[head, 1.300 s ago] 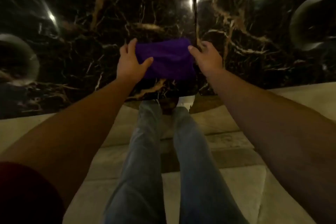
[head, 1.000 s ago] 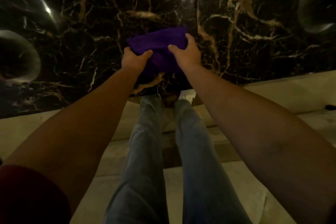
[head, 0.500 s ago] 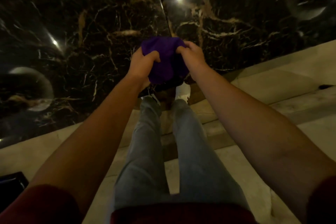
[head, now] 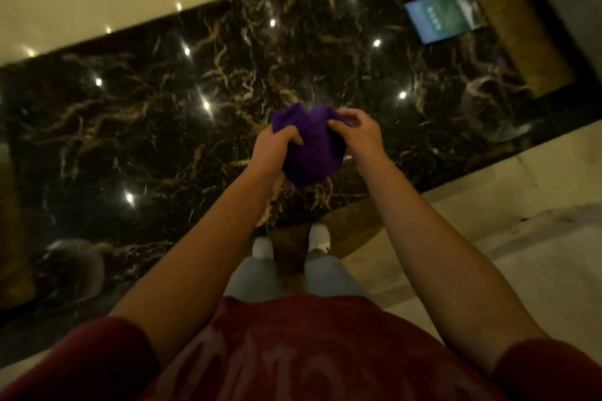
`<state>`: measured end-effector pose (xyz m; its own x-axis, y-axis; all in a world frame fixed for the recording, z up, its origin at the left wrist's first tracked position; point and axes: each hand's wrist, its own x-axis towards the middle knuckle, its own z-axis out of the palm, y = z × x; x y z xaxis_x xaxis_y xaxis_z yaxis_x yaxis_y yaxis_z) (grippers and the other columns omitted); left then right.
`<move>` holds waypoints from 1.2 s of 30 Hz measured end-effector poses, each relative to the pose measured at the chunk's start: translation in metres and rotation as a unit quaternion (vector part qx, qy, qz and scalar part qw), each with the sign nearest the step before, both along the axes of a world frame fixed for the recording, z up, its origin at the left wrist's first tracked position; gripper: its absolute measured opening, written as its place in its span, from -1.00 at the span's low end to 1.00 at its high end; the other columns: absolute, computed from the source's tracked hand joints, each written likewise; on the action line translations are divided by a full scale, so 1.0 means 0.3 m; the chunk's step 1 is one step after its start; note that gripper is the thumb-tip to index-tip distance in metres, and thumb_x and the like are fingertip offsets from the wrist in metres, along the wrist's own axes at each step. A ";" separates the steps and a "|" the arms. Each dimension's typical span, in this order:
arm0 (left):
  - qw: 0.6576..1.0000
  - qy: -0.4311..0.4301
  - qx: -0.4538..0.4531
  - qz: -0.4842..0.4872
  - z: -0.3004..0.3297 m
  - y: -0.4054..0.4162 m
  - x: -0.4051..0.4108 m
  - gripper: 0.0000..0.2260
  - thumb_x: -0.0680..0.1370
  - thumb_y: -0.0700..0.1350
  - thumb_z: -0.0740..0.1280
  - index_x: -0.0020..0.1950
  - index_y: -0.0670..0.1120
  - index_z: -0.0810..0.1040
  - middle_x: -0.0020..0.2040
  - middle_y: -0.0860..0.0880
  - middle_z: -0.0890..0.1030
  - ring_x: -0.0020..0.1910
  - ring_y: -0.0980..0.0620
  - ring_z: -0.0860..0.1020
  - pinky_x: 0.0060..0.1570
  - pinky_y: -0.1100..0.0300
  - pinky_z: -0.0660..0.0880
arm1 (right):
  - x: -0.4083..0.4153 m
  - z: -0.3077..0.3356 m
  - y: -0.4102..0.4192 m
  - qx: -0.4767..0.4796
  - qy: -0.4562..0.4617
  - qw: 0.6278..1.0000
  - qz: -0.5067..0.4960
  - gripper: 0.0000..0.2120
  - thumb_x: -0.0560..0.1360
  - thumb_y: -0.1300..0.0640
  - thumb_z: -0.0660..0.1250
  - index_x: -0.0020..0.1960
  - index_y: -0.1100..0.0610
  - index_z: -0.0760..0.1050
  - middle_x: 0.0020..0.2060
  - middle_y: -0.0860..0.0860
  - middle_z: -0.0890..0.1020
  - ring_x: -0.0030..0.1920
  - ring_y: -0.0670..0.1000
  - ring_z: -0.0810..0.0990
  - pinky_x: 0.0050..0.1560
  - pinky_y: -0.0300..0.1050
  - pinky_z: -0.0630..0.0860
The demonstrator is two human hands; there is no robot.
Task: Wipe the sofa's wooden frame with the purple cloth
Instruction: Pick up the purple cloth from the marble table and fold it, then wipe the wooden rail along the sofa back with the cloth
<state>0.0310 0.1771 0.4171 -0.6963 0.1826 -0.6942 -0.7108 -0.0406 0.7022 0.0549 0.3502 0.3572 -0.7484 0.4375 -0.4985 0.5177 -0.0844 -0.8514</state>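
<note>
While both hands hold the cloth (head: 309, 150) bunched at chest front, no sofa frame shows anywhere in view. Left hand (head: 272, 150) grips the cloth's left edge, fingers (head: 291, 137) curled shut into the fabric. Right hand (head: 360, 137) pinches the upper right corner between thumb and fingers, loosely closed, remaining fingers part open. Cloth hangs in a rounded wad between the two hands, bulk sagging below them, clear of any surface.

Below the hands lies dark veined marble (head: 163, 124), glossy, dotted with light reflections; whether it is floor or a low tabletop, cannot tell. Pale floor (head: 488, 238) runs to the right, shoes (head: 262, 246) at the marble's edge. A bluish card or screen (head: 444, 15) sits far right on the marble, beside a brown wooden-looking strip (head: 527, 42) that may belong to furniture.

Judgement: wiping not yet begun; cloth is being gathered into a pad. Either hand is equally near it. If that strip is the frame, it lies up and right, on the right hand's side.
</note>
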 end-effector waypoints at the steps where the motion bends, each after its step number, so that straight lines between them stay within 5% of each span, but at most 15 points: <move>1: 1.000 -0.006 0.011 0.022 -0.005 -0.001 0.003 -0.49 0.26 -0.22 0.37 0.22 -0.10 0.60 0.24 -0.18 0.64 0.24 -0.24 0.58 0.33 -0.28 0.49 | 0.009 0.004 -0.006 0.030 -0.007 0.999 -0.007 -0.77 0.50 0.20 0.53 0.10 0.09 0.57 0.00 0.02 0.68 0.00 -0.05 0.66 -0.03 -0.23 0.61; 6: 0.995 0.000 0.093 0.016 0.165 -0.052 0.029 -0.39 0.24 -0.22 0.39 0.32 -0.10 0.55 0.31 -0.19 0.61 0.28 -0.27 0.56 0.32 -0.32 0.47 | 0.121 0.206 -0.058 0.148 0.058 0.970 -0.185 -0.86 0.50 0.08 0.51 -0.02 0.06 0.58 -0.08 0.00 0.66 -0.08 -0.05 0.63 0.06 -0.05 0.63; 9: 0.991 -0.007 0.132 0.009 0.222 -0.100 0.055 -0.26 0.17 -0.21 0.44 0.38 -0.09 0.50 0.34 -0.18 0.58 0.28 -0.25 0.56 0.25 -0.27 0.52 | 0.179 0.265 -0.155 0.094 0.033 0.979 -0.177 -0.85 0.55 -0.07 0.45 -0.06 -0.01 0.57 -0.12 -0.01 0.70 -0.09 -0.03 0.69 0.02 0.00 0.68; 15: 0.984 -0.001 0.175 -0.042 0.302 -0.152 0.131 -0.48 0.34 -0.22 0.37 0.32 -0.09 0.55 0.29 -0.17 0.62 0.26 -0.25 0.58 0.17 -0.23 0.58 | 0.266 0.340 -0.321 -0.101 -0.026 0.972 -0.209 -0.71 0.57 -0.23 0.36 -0.04 -0.01 0.57 -0.03 0.06 0.67 -0.04 0.07 0.67 -0.16 0.02 0.70; 18: 0.974 0.023 0.211 -0.081 0.354 -0.139 0.167 -0.54 0.37 -0.25 0.34 0.28 -0.13 0.59 0.22 -0.15 0.67 0.25 -0.21 0.60 0.07 -0.12 0.63 | 0.335 0.392 -0.339 -0.172 -0.009 0.961 -0.214 -0.60 0.55 -0.37 0.29 0.05 -0.05 0.55 0.02 0.07 0.68 0.05 0.16 0.67 0.04 0.21 0.69; 20: 0.965 0.022 0.237 -0.110 0.377 -0.117 0.194 -0.52 0.37 -0.26 0.34 0.31 -0.14 0.58 0.14 -0.12 0.72 0.21 -0.18 0.63 -0.03 -0.06 0.66 | 0.391 0.425 -0.329 -0.202 0.044 0.955 -0.210 -0.54 0.52 -0.43 0.27 0.12 -0.08 0.59 0.08 0.09 0.72 0.09 0.20 0.70 -0.01 0.22 0.70; 24: 0.949 0.025 0.267 -0.168 0.418 -0.038 0.248 -0.55 0.40 -0.26 0.33 0.30 -0.09 0.56 0.24 -0.15 0.66 0.25 -0.22 0.60 0.05 -0.16 0.66 | 0.478 0.507 -0.264 -0.188 0.162 0.931 -0.267 -0.51 0.52 -0.29 0.41 0.30 0.00 0.62 0.11 0.07 0.77 0.08 0.11 0.76 -0.08 0.05 0.73; 29: 0.931 0.045 0.276 -0.233 0.451 0.106 0.325 -0.47 0.42 -0.26 0.36 0.41 -0.09 0.51 0.34 -0.18 0.61 0.28 -0.25 0.59 0.16 -0.23 0.63 | 0.600 0.538 -0.118 -0.100 0.208 0.885 -0.403 -0.78 0.49 -0.02 0.55 0.11 -0.04 0.64 0.11 0.03 0.74 0.09 0.06 0.74 0.15 0.16 0.70; 36: 0.927 0.052 0.218 -0.301 0.401 0.377 0.432 -0.58 0.51 -0.16 0.49 0.35 -0.04 0.56 0.26 -0.12 0.68 0.22 -0.16 0.66 0.20 -0.15 0.63 | 0.773 0.561 0.109 -0.199 0.298 0.795 -0.490 -0.59 0.46 0.01 0.56 0.28 0.04 0.62 0.13 0.09 0.76 0.15 0.16 0.73 0.17 0.23 0.67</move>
